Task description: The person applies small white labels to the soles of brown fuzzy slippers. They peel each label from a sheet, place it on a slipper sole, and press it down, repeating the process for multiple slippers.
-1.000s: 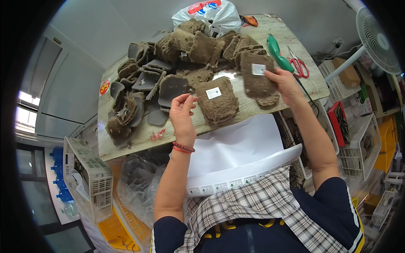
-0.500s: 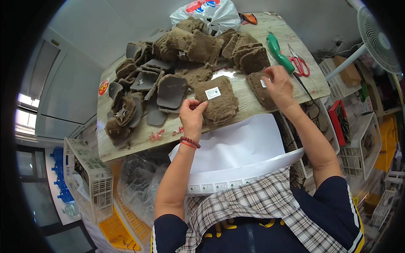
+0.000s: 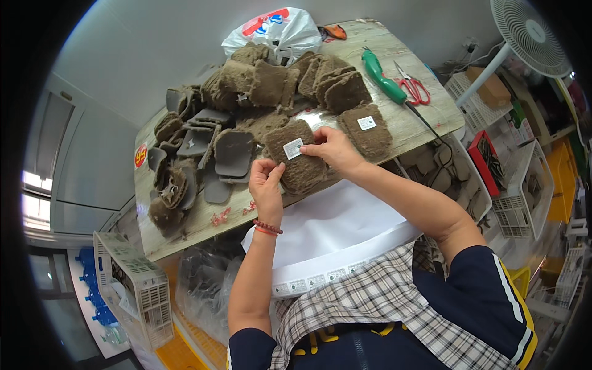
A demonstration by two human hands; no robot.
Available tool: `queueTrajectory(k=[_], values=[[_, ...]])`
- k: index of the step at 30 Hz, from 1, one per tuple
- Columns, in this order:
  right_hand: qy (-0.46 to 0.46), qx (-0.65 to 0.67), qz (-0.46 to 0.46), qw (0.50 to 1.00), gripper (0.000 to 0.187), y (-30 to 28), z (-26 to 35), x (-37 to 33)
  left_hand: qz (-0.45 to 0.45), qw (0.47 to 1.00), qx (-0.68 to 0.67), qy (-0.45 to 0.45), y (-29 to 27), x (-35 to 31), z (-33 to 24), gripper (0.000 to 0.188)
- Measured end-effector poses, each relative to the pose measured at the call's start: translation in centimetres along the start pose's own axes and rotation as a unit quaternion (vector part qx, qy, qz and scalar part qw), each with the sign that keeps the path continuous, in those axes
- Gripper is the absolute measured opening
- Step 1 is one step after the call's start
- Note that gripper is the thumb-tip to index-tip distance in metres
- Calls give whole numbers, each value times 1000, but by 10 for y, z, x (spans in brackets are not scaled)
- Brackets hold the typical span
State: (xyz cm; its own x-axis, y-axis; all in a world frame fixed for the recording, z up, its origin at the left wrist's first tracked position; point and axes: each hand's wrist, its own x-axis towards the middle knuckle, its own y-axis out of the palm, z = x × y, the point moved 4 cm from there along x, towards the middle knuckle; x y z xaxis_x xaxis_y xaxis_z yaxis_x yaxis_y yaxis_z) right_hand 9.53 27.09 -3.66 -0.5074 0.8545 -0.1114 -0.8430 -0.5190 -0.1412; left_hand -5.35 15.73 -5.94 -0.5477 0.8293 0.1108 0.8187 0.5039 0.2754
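A square, fuzzy brown pad [image 3: 305, 176] with a white printed label [image 3: 293, 148] lies near the table's front edge. My left hand [image 3: 266, 188] is closed on the pad's left edge, thumb on top. From the other side my right hand [image 3: 336, 152] grips its upper right edge, with the thumb by the label. To the right lies a second labelled brown pad [image 3: 377, 139], untouched. Across my lap stretches a white sheet [image 3: 336, 216], with a row of small labels along its near edge. Grey-faced pads [image 3: 233, 153] and a heap of brown pads [image 3: 271, 83] sit behind my hands.
On the table's right lie a green corded hand tool [image 3: 382, 77] and red-handled scissors [image 3: 414, 87]. A white plastic bag [image 3: 274, 34] stands at the back. Crates flank the table, one white crate [image 3: 154, 299] at left; a fan [image 3: 531, 37] stands at right.
My right hand has left the right-hand pad and come left onto the pad my left hand holds. The view has shifted slightly.
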Motion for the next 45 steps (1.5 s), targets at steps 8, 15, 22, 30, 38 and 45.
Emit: queueTrajectory(k=[8, 15, 22, 30, 38, 45], values=[[-156, -170, -128, 965, 42, -66, 26, -5, -42, 998, -41, -2, 5, -2, -20, 13], [31, -459, -192, 867, 61, -136, -42, -5, -91, 991, -50, -79, 4, -4, -13, 12], [-28, -300, -240, 923, 48, -140, -52, -6, -112, 988, -47, -97, 5, -1, -15, 13], [83, 352, -115, 925, 29, -186, -7, -30, -97, 985, -106, -99, -2, -2, -18, 10], [80, 335, -200, 917, 37, -250, -41, -50, -34, 980, -157, -115, -10, 0, -16, 11], [64, 304, -129, 942, 34, -205, -35, -25, 10, 976, -204, -78, 6, 2, -33, 12]])
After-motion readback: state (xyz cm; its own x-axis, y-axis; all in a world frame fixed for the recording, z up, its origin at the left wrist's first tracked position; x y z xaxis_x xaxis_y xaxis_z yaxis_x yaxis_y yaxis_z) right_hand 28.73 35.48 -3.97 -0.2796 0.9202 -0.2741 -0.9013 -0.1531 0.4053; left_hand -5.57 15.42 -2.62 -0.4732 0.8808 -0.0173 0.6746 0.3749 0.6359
